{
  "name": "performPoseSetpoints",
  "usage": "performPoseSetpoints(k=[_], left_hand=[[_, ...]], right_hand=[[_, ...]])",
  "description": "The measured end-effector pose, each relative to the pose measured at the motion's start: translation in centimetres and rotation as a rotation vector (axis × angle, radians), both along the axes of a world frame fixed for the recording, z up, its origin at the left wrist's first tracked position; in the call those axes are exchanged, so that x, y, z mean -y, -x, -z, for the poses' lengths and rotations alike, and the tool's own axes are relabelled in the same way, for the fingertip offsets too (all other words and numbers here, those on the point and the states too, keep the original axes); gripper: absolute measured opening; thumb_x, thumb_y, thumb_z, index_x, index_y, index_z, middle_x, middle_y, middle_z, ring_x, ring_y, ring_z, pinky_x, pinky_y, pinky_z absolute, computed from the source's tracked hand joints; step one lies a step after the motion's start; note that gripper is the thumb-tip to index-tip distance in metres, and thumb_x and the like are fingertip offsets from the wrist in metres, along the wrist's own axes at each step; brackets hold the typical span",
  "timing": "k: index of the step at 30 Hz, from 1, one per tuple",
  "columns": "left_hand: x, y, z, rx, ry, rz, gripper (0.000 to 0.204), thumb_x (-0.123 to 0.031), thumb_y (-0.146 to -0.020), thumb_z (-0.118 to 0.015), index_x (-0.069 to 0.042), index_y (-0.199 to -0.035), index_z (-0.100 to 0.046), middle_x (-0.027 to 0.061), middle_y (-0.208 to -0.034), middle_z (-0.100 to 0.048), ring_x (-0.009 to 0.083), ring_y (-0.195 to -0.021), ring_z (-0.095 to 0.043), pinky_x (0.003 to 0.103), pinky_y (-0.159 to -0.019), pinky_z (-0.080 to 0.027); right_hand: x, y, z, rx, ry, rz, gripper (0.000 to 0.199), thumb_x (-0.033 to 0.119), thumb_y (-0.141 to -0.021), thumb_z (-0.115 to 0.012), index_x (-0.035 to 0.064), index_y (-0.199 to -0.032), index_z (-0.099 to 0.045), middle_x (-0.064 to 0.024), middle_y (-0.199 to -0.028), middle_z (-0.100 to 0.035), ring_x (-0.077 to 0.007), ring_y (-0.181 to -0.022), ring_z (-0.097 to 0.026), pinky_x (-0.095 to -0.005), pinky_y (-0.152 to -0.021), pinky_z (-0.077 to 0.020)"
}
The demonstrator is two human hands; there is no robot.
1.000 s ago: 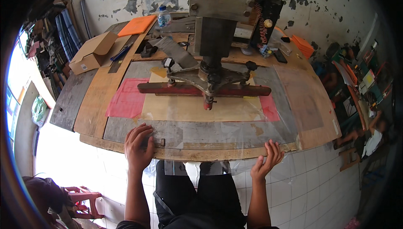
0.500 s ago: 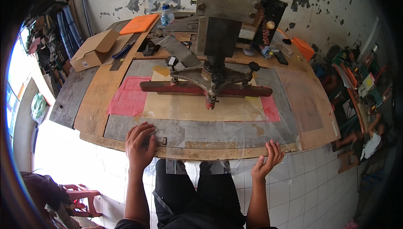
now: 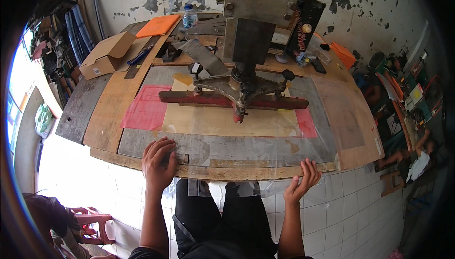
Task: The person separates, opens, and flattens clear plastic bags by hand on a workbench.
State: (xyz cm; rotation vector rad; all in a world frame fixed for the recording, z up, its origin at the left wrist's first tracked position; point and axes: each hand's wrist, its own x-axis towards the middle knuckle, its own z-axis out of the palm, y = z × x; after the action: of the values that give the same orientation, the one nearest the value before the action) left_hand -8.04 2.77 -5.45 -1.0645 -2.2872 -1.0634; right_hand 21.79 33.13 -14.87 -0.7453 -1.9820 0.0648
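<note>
My left hand point(image 3: 159, 166) lies on the front edge of the worktable, open, its fingers stretched forward onto the grey board point(image 3: 142, 143). At the same edge further right, my right hand point(image 3: 303, 181) rests with fingers loosely bent and the thumb apart. A clear plastic sheet point(image 3: 237, 166) spreads between the hands and hangs over the edge; whether the right fingers touch it I cannot tell. Beyond it lies a cream-coloured panel point(image 3: 204, 121) with pink sheets point(image 3: 147, 109) at its ends. Above the panel is the press head point(image 3: 244, 88) with its long red-brown bar point(image 3: 275, 101).
An open cardboard box point(image 3: 106, 55), an orange sheet point(image 3: 159, 25) and a water bottle point(image 3: 190, 18) stand at the back left. Orange sheets point(image 3: 342, 54) and a phone point(image 3: 318, 65) lie at the back right. A red stool point(image 3: 95, 223) is at lower left; another person point(image 3: 419, 164) sits at far right.
</note>
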Motion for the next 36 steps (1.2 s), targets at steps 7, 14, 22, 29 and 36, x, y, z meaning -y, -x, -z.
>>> performPoseSetpoints(k=[7,14,22,29,36], left_hand=[[-0.03,0.00,0.03,0.004,0.006,0.001,0.018,-0.006,-0.087,-0.069,-0.006,-0.103,-0.076,0.0085,-0.116,-0.076,0.0296,-0.124,-0.068,0.048,-0.112,-0.045],[-0.08,0.07,-0.04,0.002,0.007,0.003,0.017,-0.006,-0.087,-0.069,-0.006,-0.103,-0.076,0.0087,-0.115,-0.076,0.0296,-0.123,-0.068,0.048,-0.112,-0.046],[-0.05,0.14,0.20,0.002,0.003,0.002,0.017,-0.007,-0.087,-0.069,-0.006,-0.103,-0.076,0.0087,-0.115,-0.076,0.0298,-0.123,-0.068,0.047,-0.111,-0.046],[0.03,0.00,0.03,0.005,0.008,0.002,0.016,-0.007,-0.088,-0.069,-0.006,-0.103,-0.075,0.0087,-0.116,-0.076,0.0294,-0.123,-0.068,0.047,-0.111,-0.046],[-0.04,0.13,0.09,0.004,0.009,0.004,0.016,-0.007,-0.088,-0.069,-0.006,-0.103,-0.076,0.0088,-0.116,-0.076,0.0294,-0.124,-0.068,0.047,-0.111,-0.045]], right_hand=[[-0.19,-0.16,0.38,0.008,0.004,0.007,0.052,0.044,-0.111,-0.039,0.0061,-0.136,-0.063,-0.0124,-0.146,-0.060,-0.0348,-0.145,-0.046,-0.0591,-0.126,-0.0092],[-0.22,-0.09,0.35,0.002,0.003,0.001,0.051,0.043,-0.110,-0.040,0.0057,-0.136,-0.063,-0.0124,-0.146,-0.059,-0.0348,-0.145,-0.046,-0.0589,-0.126,-0.0091],[-0.11,-0.06,0.29,0.008,0.010,0.003,0.051,0.043,-0.111,-0.039,0.0058,-0.136,-0.063,-0.0120,-0.146,-0.060,-0.0347,-0.145,-0.045,-0.0591,-0.126,-0.0090],[-0.06,-0.08,0.15,-0.001,0.009,0.001,0.052,0.044,-0.111,-0.039,0.0064,-0.137,-0.063,-0.0114,-0.146,-0.060,-0.0338,-0.146,-0.045,-0.0589,-0.126,-0.0084],[-0.19,-0.06,0.30,0.003,-0.001,0.002,0.050,0.043,-0.111,-0.039,0.0071,-0.137,-0.063,-0.0112,-0.146,-0.060,-0.0332,-0.146,-0.045,-0.0592,-0.126,-0.0084]])
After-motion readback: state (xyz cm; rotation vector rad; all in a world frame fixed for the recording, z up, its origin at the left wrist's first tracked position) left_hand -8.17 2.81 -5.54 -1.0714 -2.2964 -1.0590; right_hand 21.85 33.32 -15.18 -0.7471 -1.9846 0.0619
